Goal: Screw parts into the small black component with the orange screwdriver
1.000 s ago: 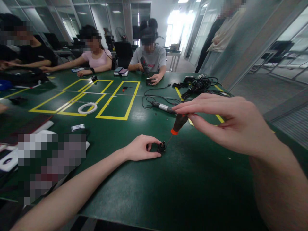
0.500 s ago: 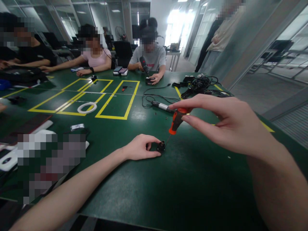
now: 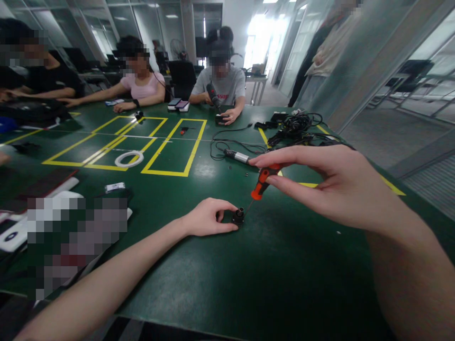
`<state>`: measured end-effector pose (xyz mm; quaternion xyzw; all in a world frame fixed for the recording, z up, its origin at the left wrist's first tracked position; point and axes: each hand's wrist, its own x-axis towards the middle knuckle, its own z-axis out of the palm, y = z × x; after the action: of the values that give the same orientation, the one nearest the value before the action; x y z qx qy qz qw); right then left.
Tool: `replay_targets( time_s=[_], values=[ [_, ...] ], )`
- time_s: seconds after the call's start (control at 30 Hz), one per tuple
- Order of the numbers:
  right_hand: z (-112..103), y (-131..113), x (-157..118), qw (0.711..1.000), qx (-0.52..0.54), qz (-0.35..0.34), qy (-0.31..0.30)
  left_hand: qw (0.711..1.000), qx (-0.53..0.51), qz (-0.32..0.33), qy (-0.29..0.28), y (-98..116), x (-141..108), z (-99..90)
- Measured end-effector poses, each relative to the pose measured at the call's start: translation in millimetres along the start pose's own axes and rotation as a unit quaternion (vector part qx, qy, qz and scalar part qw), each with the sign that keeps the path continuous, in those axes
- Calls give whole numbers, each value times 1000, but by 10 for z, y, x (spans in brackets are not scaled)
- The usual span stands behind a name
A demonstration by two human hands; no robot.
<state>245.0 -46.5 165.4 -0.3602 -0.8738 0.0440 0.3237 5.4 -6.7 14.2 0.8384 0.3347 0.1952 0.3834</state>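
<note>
Near the middle of the green table (image 3: 199, 279), a small round black part (image 3: 238, 217) is pinched between the thumb and fingers of my left hand (image 3: 209, 218). My right hand (image 3: 320, 180) grips an orange and black screwdriver (image 3: 261, 183) by the top of its handle, with thumb and fingertips. The screwdriver leans, its thin shaft running down and left to the right side of the black part. Whether the tip touches a screw is too small to tell.
A silver and black tool (image 3: 237, 156) with a cord lies beyond my right hand, near tangled black cables (image 3: 296, 125). A white ring (image 3: 128, 159) lies on yellow tape outlines. Across the table, a person (image 3: 222, 85) holds a power drill (image 3: 213, 94).
The screwdriver handle has turned and shifted slightly right within my right hand's fingers. My left hand and the black part look unmoved.
</note>
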Motion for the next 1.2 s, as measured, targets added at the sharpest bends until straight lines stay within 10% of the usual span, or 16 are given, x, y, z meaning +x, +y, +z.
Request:
replay_targets(
  time_s=[0.77, 1.2],
  values=[
    [105, 21, 22, 979, 196, 53, 9, 1000, -1, -5, 0, 14, 2, -2],
    [78, -33, 24, 997, 66, 10, 38, 1000, -2, -4, 2, -3, -1, 5]
  ],
)
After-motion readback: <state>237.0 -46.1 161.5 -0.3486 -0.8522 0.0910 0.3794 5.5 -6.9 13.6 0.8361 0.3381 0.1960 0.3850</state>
